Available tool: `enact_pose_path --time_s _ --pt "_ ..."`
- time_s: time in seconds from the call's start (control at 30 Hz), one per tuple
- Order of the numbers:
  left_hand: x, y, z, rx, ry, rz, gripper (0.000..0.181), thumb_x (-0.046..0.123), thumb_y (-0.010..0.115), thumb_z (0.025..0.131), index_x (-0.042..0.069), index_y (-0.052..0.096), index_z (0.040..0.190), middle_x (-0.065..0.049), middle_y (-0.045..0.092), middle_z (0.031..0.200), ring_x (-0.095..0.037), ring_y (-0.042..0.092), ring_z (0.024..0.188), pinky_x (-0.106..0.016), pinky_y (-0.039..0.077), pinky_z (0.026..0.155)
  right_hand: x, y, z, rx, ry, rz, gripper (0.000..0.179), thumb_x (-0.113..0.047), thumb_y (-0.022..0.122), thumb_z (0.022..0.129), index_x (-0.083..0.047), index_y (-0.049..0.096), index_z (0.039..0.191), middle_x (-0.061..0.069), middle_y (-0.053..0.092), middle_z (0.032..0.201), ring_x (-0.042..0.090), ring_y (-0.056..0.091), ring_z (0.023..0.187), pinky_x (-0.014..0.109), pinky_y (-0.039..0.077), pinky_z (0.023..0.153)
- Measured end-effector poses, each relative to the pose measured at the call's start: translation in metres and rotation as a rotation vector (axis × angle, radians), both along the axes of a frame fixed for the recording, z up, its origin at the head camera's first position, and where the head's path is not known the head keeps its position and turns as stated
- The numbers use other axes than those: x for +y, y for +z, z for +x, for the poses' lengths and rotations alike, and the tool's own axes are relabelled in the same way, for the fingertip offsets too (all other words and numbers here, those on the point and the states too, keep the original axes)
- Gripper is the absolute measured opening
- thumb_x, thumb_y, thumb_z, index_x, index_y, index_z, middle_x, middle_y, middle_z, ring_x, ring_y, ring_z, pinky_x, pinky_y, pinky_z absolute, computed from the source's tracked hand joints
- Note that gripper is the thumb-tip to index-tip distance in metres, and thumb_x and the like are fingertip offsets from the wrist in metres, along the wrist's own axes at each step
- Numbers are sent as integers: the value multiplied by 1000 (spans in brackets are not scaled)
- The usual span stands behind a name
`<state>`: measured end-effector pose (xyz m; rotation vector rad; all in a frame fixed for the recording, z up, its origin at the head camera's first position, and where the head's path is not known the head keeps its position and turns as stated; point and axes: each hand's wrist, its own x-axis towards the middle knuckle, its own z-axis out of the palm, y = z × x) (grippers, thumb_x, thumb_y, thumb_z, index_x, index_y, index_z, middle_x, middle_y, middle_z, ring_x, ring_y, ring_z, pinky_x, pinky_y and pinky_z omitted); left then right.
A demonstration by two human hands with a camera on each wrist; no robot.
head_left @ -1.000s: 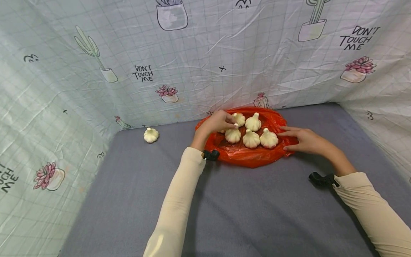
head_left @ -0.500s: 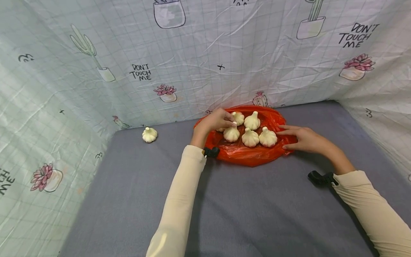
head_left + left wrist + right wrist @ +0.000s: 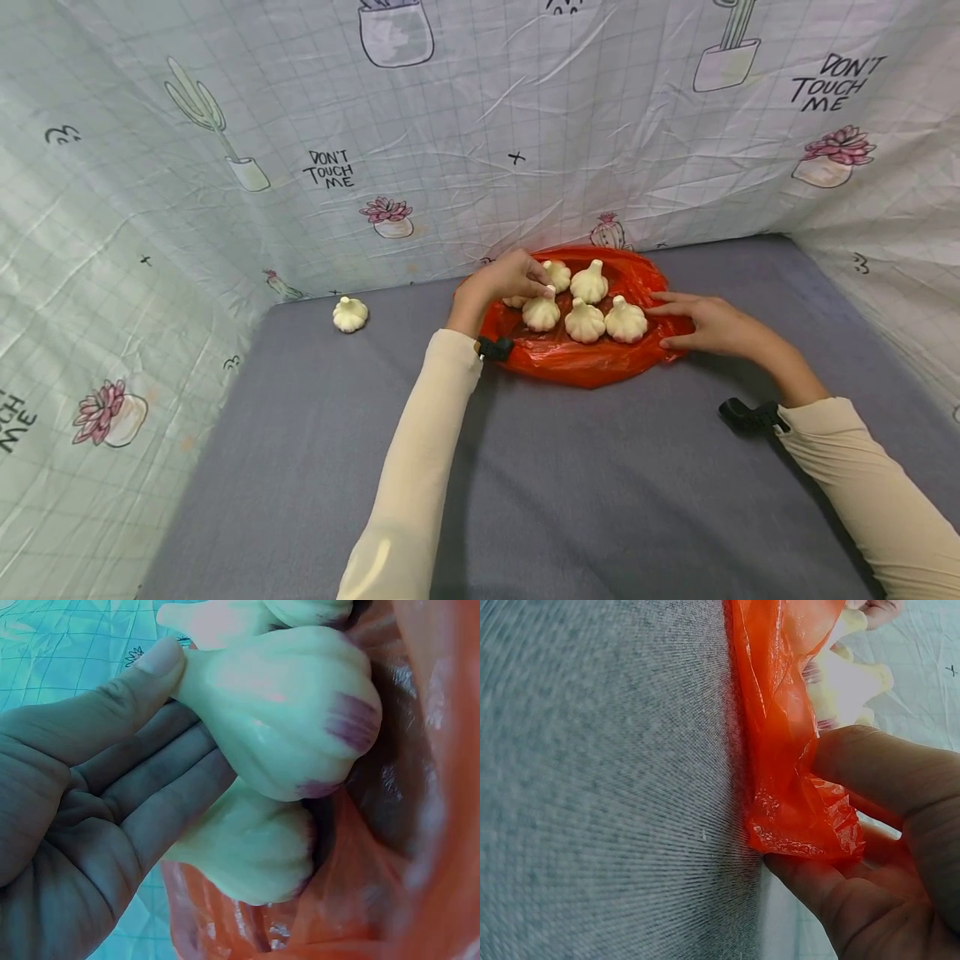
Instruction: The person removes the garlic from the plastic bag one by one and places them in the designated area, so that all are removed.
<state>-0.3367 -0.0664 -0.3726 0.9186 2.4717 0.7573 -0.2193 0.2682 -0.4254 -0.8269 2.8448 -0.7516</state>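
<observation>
A red plastic bag (image 3: 588,373) lies spread open on the table, with several cream garlic bulbs sitting in it. At its left side my left hand (image 3: 506,279) pinches one garlic bulb (image 3: 542,315) by the stem; the left wrist view shows the thumb on the stem of this purple-marked bulb (image 3: 285,712), fingers behind it. Another bulb (image 3: 255,851) lies just beyond. On the bag's right side my right hand (image 3: 712,325) holds the edge, its thumb and fingers around the crumpled plastic (image 3: 802,817) in the right wrist view.
One lone garlic bulb (image 3: 350,315) rests on the grey tabletop (image 3: 360,433) to the left, outside the bag. A pale curtain (image 3: 465,125) printed with potted plants hangs along the back and both sides, close behind the bag.
The head view has shifted slightly. My left hand stays at the same bulb with only a small wrist movement, and the right hand keeps its place at the bag's edge.
</observation>
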Motion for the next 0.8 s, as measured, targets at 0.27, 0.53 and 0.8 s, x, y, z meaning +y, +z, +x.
enact_pose_path --time_s 0.27,0.53,0.8 --pt "11 14 -12 -53 -104 -131 19 20 77 93 7 81 107 -4 76 108 -12 65 96 -25 53 84 0 0 1 4 1 -1 51 -15 79 89 0 64 136 26 46 152 50 44 136 64 39 104" --pt "0 9 -11 -53 -110 -95 17 19 77 92 9 81 106 -1 77 105 -10 64 94 -23 52 83 -4 -2 0 -8 5 -11 52 -17 80 89 -1 64 136 26 45 152 50 44 136 64 39 105" --pt "-10 -8 1 -1 -122 32 20 19 75 93 6 81 108 1 76 101 -10 57 80 -20 45 68 0 -2 0 2 -5 -17 51 -13 80 88 1 64 135 27 45 152 51 43 136 64 37 107"
